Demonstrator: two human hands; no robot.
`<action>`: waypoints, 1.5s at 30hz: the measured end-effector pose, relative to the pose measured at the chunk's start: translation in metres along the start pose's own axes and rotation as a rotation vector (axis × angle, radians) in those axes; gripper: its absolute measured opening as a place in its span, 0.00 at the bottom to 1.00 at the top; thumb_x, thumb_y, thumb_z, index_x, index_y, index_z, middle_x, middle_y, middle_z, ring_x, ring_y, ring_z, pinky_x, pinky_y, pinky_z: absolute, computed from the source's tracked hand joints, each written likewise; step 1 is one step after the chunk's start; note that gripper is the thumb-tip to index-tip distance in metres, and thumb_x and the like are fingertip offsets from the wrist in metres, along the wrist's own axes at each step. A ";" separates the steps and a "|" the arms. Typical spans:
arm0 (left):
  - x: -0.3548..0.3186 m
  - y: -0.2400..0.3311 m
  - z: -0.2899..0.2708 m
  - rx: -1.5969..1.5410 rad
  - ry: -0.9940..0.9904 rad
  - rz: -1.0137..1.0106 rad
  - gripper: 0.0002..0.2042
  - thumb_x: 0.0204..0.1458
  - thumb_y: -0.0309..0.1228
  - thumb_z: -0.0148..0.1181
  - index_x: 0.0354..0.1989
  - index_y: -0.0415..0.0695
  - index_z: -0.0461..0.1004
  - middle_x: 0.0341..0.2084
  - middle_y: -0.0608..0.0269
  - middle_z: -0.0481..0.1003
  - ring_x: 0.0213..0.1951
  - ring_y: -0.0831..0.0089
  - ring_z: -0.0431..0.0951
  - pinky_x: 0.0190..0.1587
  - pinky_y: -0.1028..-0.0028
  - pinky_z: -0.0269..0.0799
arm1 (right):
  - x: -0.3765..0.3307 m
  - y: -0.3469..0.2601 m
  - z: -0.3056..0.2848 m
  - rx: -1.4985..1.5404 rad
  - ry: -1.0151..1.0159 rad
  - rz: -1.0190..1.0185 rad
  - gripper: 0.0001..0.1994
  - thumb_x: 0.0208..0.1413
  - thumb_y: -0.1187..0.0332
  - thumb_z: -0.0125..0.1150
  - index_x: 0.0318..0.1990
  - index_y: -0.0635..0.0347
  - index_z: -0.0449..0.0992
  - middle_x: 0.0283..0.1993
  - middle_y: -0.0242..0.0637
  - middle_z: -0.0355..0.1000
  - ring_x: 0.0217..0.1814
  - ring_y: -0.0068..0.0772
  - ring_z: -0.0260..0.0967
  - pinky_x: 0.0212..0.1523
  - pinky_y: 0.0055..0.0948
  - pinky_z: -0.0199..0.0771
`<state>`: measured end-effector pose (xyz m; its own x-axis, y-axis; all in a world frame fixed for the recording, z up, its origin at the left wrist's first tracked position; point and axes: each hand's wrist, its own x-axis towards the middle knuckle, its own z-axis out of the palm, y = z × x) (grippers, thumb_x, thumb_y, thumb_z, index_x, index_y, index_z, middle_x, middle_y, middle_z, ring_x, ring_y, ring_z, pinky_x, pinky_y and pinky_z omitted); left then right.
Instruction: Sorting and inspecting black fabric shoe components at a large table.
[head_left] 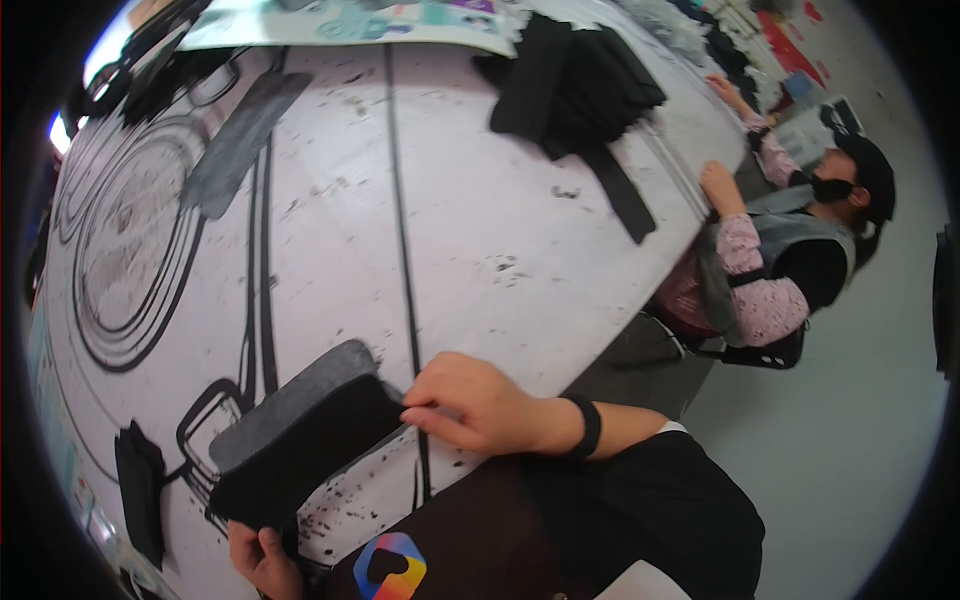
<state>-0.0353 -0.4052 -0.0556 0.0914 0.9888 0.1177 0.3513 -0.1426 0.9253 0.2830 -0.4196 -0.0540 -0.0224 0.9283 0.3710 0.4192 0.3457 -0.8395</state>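
A black fabric piece (305, 445) lies slantwise at the near side of the table, overlapping a grey strip with rounded ends (300, 395). My right hand (475, 405) pinches the right end of the black piece between thumb and fingertips. At its lower left end is my left hand (262, 560), thumb and fingers closed on the near edge. Part of that hand is cut off by the lower rim of the picture.
The white table (480, 230) bears black printed lines. Black fabric strips (580, 85) are heaped at the far right, and a second grey strip (245, 145) lies far left. A folded black piece (140, 490) rests at left. A seated co-worker (780, 240) is at the right edge.
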 end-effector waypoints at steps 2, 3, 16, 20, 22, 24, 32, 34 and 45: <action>0.007 -0.005 -0.002 0.070 -0.078 0.035 0.12 0.56 0.35 0.52 0.31 0.36 0.69 0.29 0.63 0.70 0.33 0.76 0.66 0.38 0.78 0.61 | -0.001 0.003 -0.006 -0.040 -0.006 0.000 0.04 0.48 0.73 0.60 0.31 0.61 0.72 0.26 0.37 0.66 0.29 0.39 0.64 0.30 0.31 0.63; 0.010 -0.009 -0.002 0.116 -0.174 0.077 0.13 0.56 0.36 0.52 0.30 0.36 0.68 0.30 0.62 0.70 0.34 0.76 0.66 0.39 0.78 0.60 | -0.003 0.005 -0.008 -0.105 -0.003 0.002 0.05 0.47 0.74 0.61 0.33 0.61 0.73 0.27 0.37 0.68 0.28 0.38 0.65 0.29 0.31 0.63; 0.014 0.011 -0.014 0.202 -0.163 0.206 0.07 0.40 0.24 0.65 0.23 0.39 0.71 0.25 0.58 0.71 0.29 0.64 0.72 0.33 0.71 0.66 | -0.007 -0.009 0.004 -0.143 -0.095 0.146 0.02 0.51 0.76 0.53 0.29 0.64 0.69 0.29 0.39 0.67 0.30 0.36 0.61 0.32 0.29 0.61; 0.015 0.007 -0.016 0.263 -0.107 0.153 0.06 0.40 0.22 0.63 0.23 0.38 0.71 0.26 0.59 0.72 0.27 0.67 0.71 0.30 0.74 0.66 | -0.001 -0.013 0.006 -0.204 -0.204 0.151 0.02 0.48 0.76 0.56 0.29 0.64 0.70 0.30 0.39 0.68 0.30 0.36 0.62 0.33 0.29 0.61; 0.017 0.005 -0.017 0.276 -0.032 0.191 0.05 0.41 0.21 0.62 0.22 0.38 0.70 0.25 0.59 0.71 0.25 0.70 0.68 0.28 0.75 0.65 | 0.003 -0.016 0.005 -0.260 -0.259 0.108 0.03 0.47 0.77 0.57 0.29 0.64 0.70 0.30 0.39 0.69 0.30 0.36 0.62 0.33 0.29 0.61; 0.015 0.006 -0.012 0.271 0.000 0.124 0.05 0.42 0.20 0.62 0.22 0.38 0.70 0.24 0.59 0.71 0.25 0.71 0.68 0.27 0.76 0.64 | 0.006 -0.016 0.008 -0.282 -0.267 0.021 0.05 0.44 0.77 0.59 0.29 0.63 0.70 0.30 0.39 0.70 0.29 0.38 0.63 0.32 0.30 0.62; 0.013 0.007 -0.011 0.321 -0.010 0.075 0.05 0.44 0.21 0.60 0.22 0.38 0.69 0.24 0.59 0.70 0.24 0.72 0.68 0.27 0.77 0.63 | 0.010 -0.014 0.014 -0.293 -0.225 0.078 0.04 0.44 0.79 0.60 0.28 0.63 0.70 0.30 0.38 0.71 0.29 0.38 0.64 0.30 0.30 0.63; 0.012 0.008 -0.011 0.321 -0.022 0.079 0.06 0.43 0.21 0.61 0.22 0.38 0.69 0.24 0.59 0.70 0.25 0.71 0.68 0.27 0.77 0.63 | 0.009 -0.016 0.015 -0.317 -0.211 0.085 0.05 0.44 0.79 0.60 0.28 0.62 0.70 0.29 0.37 0.70 0.29 0.38 0.64 0.30 0.29 0.62; 0.010 0.008 -0.007 0.357 -0.021 0.048 0.08 0.39 0.21 0.64 0.21 0.39 0.69 0.25 0.59 0.70 0.25 0.71 0.69 0.27 0.77 0.64 | 0.009 -0.015 0.020 -0.366 -0.164 0.117 0.06 0.43 0.78 0.63 0.26 0.60 0.70 0.27 0.35 0.70 0.29 0.35 0.63 0.29 0.28 0.62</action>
<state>-0.0381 -0.3961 -0.0442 0.1338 0.9800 0.1474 0.6493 -0.1991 0.7340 0.2581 -0.4137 -0.0460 -0.0876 0.9782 0.1883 0.7216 0.1926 -0.6649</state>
